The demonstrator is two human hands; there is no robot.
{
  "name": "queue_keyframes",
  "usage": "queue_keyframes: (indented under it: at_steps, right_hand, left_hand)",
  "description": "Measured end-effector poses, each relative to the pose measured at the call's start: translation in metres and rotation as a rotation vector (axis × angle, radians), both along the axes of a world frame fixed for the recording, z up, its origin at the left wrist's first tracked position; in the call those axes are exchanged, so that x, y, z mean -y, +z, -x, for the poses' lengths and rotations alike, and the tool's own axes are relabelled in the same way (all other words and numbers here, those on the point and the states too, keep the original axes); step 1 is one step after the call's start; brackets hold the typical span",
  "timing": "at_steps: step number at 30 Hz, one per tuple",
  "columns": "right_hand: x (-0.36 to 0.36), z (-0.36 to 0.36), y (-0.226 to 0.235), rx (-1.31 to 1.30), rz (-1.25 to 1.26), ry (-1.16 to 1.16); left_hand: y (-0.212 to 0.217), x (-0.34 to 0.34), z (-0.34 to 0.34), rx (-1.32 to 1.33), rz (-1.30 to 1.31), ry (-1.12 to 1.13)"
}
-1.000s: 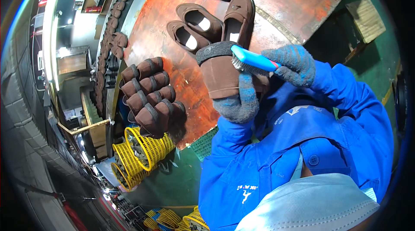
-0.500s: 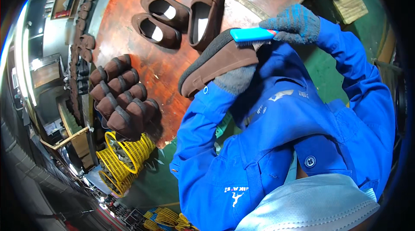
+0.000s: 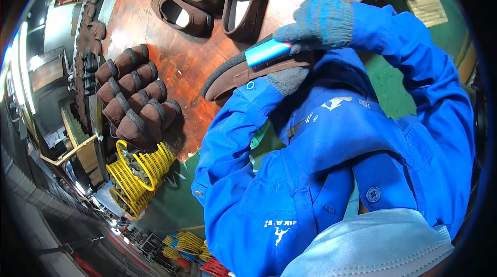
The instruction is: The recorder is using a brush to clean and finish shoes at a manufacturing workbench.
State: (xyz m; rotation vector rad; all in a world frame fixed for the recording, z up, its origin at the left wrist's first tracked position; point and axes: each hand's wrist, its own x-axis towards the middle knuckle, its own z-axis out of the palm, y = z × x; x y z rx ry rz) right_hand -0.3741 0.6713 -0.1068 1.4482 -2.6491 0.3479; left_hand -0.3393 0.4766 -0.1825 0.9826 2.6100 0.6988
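Observation:
My right hand (image 3: 320,22), in a grey and blue knitted glove, is closed around the handle end of a bright blue brush (image 3: 266,53). The brush's dark bristles rest against the side of a brown shoe (image 3: 223,86) with a dark sole. From below, my left hand (image 3: 290,80), in a grey glove, supports that shoe, which is turned on its side with the toe pointing left. Part of the left fingers is hidden behind the shoe. Beyond it on the table stand a larger brown loafer (image 3: 243,5) and a pair of smaller brown shoes (image 3: 178,14).
The worn reddish table (image 3: 178,67) carries several brown shoes (image 3: 135,83) lying sole to sole at its left edge. Yellow plastic baskets (image 3: 137,173) stand on the green floor below. A long row of shoes (image 3: 85,44) runs at far left; a wooden block (image 3: 423,1) sits at upper right.
The brush has moved left and down from the heel onto the shoe's side, with my right hand following. My left hand has tilted the shoe. The whole view has shifted slightly.

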Motion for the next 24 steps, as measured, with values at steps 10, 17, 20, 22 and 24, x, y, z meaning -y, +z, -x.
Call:
queue_keyframes:
  at_steps: [10,17,20,22,24]
  right_hand:
    - [-0.098,-0.031,-0.006,0.136,-0.084,-0.26]
    - [-0.038,-0.051,0.002,0.176,0.281,-0.18]
    - [0.002,-0.049,0.014,0.082,0.23,-0.169]
    - [0.028,-0.043,0.016,0.038,0.166,-0.153]
    - [0.034,-0.043,0.019,-0.01,0.103,-0.14]
  left_hand:
    - [0.003,0.04,-0.033,0.05,-0.162,0.259]
    - [-0.004,0.035,-0.049,0.956,-1.184,0.559]
    - [-0.017,0.029,-0.048,0.93,-1.331,0.544]
    - [-0.001,0.018,-0.047,0.914,-1.41,0.588]
    - [0.003,0.014,-0.045,0.865,-1.534,0.632]
